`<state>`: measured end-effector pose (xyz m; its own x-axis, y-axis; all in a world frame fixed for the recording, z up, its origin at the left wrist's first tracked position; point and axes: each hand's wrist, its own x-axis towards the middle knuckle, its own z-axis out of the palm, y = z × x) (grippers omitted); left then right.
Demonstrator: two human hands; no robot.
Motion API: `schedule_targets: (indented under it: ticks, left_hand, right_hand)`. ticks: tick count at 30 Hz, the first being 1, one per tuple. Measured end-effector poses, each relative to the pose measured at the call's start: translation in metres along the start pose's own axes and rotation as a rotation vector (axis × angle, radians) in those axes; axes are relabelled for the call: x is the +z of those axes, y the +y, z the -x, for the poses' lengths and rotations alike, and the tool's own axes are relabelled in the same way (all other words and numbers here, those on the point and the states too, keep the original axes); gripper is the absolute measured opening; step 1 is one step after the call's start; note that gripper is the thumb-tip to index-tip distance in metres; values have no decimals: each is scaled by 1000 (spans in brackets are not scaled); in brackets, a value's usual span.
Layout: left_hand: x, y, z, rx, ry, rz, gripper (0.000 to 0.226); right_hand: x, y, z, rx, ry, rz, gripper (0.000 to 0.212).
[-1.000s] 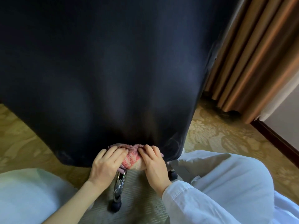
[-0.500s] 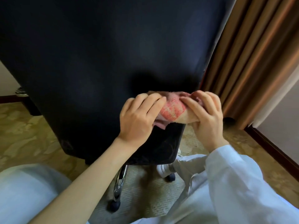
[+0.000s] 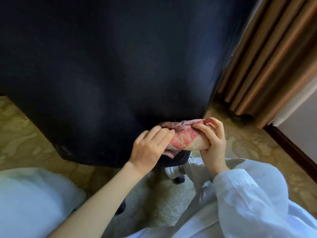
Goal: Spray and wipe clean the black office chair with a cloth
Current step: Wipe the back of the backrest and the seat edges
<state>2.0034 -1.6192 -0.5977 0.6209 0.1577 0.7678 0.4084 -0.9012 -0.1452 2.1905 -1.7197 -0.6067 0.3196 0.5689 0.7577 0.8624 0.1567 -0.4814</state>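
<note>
The back of the black office chair (image 3: 109,66) fills most of the view. A folded pink and cream cloth (image 3: 186,139) lies against its lower right part. My left hand (image 3: 149,148) presses the cloth's left end with curled fingers. My right hand (image 3: 214,143) grips the cloth's right end, thumb and fingers wrapped round it. No spray bottle is in view.
Brown curtains (image 3: 267,57) hang at the right, with a dark skirting board (image 3: 291,148) below the wall. A patterned carpet (image 3: 20,134) covers the floor. A chair caster (image 3: 179,178) shows under the backrest. My knees in light clothing are at the bottom.
Both hands with the cloth rose up the chair back, then came back down towards its lower right edge.
</note>
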Motion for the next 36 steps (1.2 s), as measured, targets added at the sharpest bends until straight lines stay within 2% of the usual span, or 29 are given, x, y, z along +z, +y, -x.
schedule_targets:
  ticks: [7,15,19,24,26,29,33,36]
  left_hand:
    - [19,10,21,-38,-35,49,54]
    - [40,11,64,-65,-220,45,61]
    - [49,23,78,-131,-297,86,58]
    - [54,30,84,-145,-373,98,61]
    - [49,33,79,-164,-355,100,55]
    - [35,35,59,-207,-277,109,50]
    - [19,28,23,-208,-99,76,54]
    - [11,19,5,-179,-38,48,55]
  right_hand:
    - [5,15,18,105,-84,-59,35]
    - [19,27,50,166,-283,66,43]
    - [27,36,67,215,-382,103,42]
    - [27,32,76,242,-428,100,35]
    - [26,28,74,276,-408,113,38]
    - [19,18,60,309,-292,129,41]
    - [0,1,31,192,-66,116,43]
    - [-2,1,21,120,6,113,43]
